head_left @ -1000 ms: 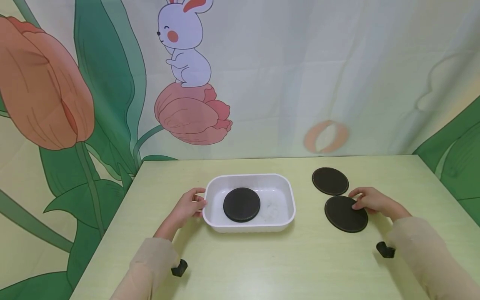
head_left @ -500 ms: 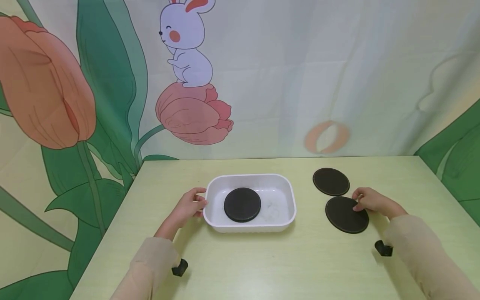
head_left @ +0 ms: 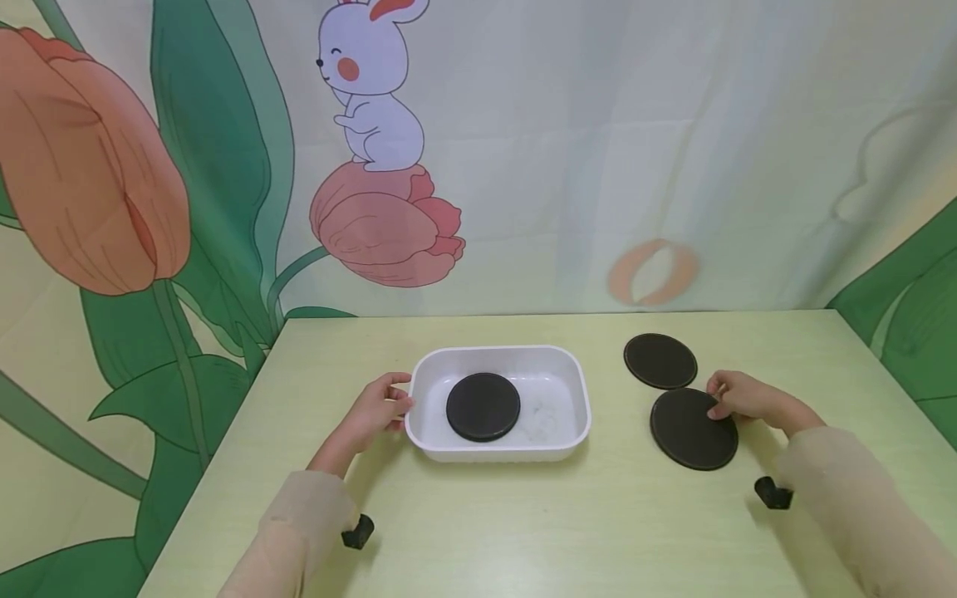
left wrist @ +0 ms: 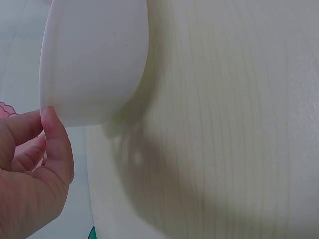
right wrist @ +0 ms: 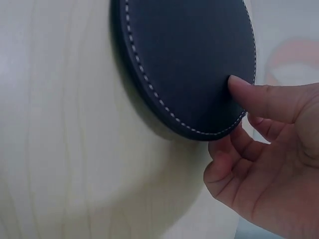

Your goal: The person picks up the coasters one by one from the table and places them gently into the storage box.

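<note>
My right hand pinches the edge of a round black leather coaster, thumb on top and fingers curled at its rim. White stitching runs around the border of this coaster in the right wrist view. On the left, my left hand holds the end of a white rectangular tray by its rim. The left wrist view has the thumb against the rim. Inside the tray, left of its middle, lies another black coaster.
A further black coaster lies flat on the pale wooden table, just behind the one in my right hand. Behind the table's back edge hangs a cloth printed with tulips and a rabbit.
My right hand has shifted slightly to the right with the coaster, whose near edge sits a little lower in the head view. The left hand and tray stay put.
</note>
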A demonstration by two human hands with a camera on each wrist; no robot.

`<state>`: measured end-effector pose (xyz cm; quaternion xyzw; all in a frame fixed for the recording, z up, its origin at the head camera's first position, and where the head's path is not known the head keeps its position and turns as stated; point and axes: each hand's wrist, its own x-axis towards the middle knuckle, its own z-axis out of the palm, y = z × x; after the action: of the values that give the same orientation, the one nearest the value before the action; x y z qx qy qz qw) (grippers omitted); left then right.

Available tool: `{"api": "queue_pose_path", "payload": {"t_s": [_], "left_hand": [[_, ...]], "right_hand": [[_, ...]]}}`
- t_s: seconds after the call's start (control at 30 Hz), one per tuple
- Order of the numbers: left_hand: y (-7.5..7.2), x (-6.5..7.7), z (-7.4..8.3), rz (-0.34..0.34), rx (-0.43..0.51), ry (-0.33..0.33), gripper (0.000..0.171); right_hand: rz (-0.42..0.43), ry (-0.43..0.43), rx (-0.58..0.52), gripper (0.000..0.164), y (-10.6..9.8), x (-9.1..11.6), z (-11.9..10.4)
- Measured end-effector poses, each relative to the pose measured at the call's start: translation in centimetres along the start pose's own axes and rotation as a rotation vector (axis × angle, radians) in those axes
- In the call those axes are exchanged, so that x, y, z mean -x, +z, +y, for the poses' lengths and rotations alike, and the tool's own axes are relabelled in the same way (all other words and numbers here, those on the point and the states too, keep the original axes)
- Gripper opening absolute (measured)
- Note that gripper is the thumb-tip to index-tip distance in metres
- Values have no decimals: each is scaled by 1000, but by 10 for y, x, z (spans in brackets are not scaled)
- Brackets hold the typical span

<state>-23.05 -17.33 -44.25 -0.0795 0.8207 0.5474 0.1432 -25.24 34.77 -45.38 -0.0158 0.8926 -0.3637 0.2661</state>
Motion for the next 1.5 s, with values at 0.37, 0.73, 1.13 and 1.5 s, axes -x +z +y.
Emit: {"api": "queue_pose_path", "payload": {"t_s": [0.37, 0.73, 1.13, 1.5], "left_hand": [[-1, 0, -1, -1, 9, 11, 42], [-1, -2, -3, -2, 1, 7, 42], [-1, -1, -2, 1, -5, 3, 42], [0, -1, -1, -3, 1, 2, 42]], "right_hand": [[-94, -78, -136, 30, -13, 15, -13], [-115, -159, -221, 26, -17, 26, -33], [-156, -252, -312, 21, -12, 25, -65], [-159, -274, -366, 21, 1, 20, -99]]}}
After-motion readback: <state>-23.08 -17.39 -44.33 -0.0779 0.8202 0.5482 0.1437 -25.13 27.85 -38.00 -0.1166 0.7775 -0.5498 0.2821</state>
